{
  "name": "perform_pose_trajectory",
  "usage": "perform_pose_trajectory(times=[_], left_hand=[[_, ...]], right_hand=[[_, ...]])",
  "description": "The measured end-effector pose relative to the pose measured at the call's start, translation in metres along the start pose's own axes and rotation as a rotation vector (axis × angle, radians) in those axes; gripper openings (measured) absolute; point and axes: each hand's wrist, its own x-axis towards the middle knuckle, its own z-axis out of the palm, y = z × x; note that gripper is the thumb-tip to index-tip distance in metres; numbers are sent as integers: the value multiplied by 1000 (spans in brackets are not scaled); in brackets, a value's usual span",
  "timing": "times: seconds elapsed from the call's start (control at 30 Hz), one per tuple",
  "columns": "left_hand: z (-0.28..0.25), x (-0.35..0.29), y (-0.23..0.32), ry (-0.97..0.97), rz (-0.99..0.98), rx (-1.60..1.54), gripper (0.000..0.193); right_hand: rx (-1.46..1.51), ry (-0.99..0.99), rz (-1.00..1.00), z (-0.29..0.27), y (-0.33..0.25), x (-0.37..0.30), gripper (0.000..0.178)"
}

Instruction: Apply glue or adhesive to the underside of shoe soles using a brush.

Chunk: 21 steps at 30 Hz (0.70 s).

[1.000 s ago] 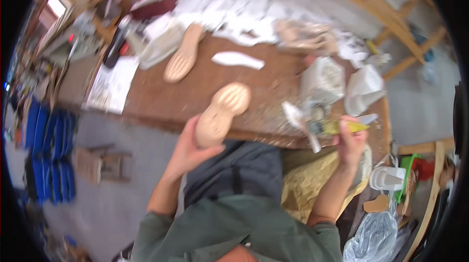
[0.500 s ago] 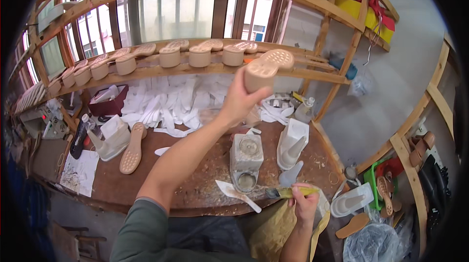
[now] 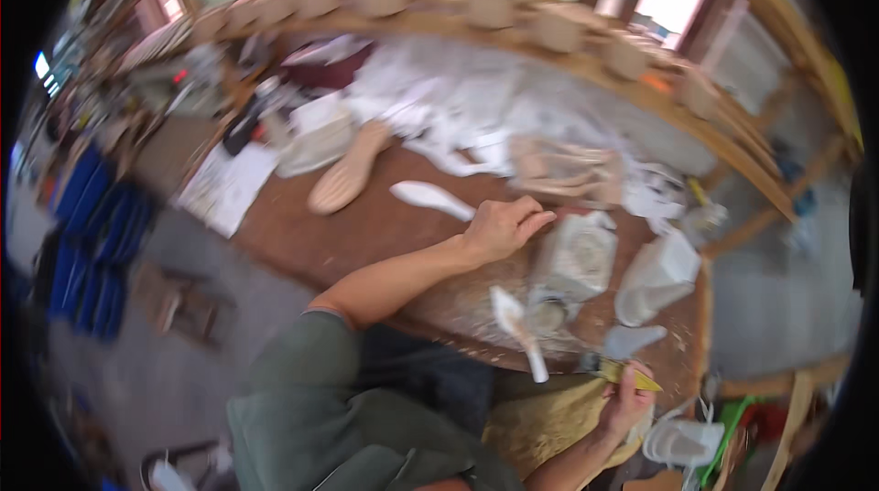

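Note:
My left hand (image 3: 506, 231) hovers over the workbench (image 3: 302, 235), its fingers loosely stretched to the right and nothing visible in them. Just beyond its fingertips stands a white block-shaped stand (image 3: 579, 258) with a round cup (image 3: 548, 315) at its near end. My right hand (image 3: 626, 399), low at the right, is closed around the yellow handle of a flat brush (image 3: 641, 379). The brush's dark bristles point left, close to a pale grey insole-shaped piece (image 3: 632, 341). A white insole with a brown smear (image 3: 518, 331) lies near the bench edge; another white insole (image 3: 430, 199) lies beyond my left wrist.
A row of beige heeled soles (image 3: 494, 8) stands on the wooden shelf (image 3: 439, 26) at the back. White pieces (image 3: 430, 97) are heaped beneath it. A flat beige sole (image 3: 352, 167), a paper sheet (image 3: 229, 187) and a second white stand (image 3: 657, 279) are on the bench.
My left hand has let go of the beige heeled sole and come down toward the bench. The view has swung left and down. My right hand still holds the brush.

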Motion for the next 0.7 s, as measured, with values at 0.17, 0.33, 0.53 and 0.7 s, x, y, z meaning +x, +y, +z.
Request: perform_pose_trajectory(times=[0.17, 0.33, 0.53, 0.7], left_hand=[[-138, -48, -62, 129, -507, 490, 55], [-246, -121, -151, -5, -466, 1019, 75], [-258, -142, -142, -44, -390, 705, 77], [-290, -92, -36, 100, -112, 456, 72]], right_hand=[[-16, -105, 57, 26, 15, 13, 23], [19, -210, 79, 80, 17, 7, 21], [24, -229, 82, 107, 13, -14, 20], [-71, -176, 76, 93, 4, -23, 20]])
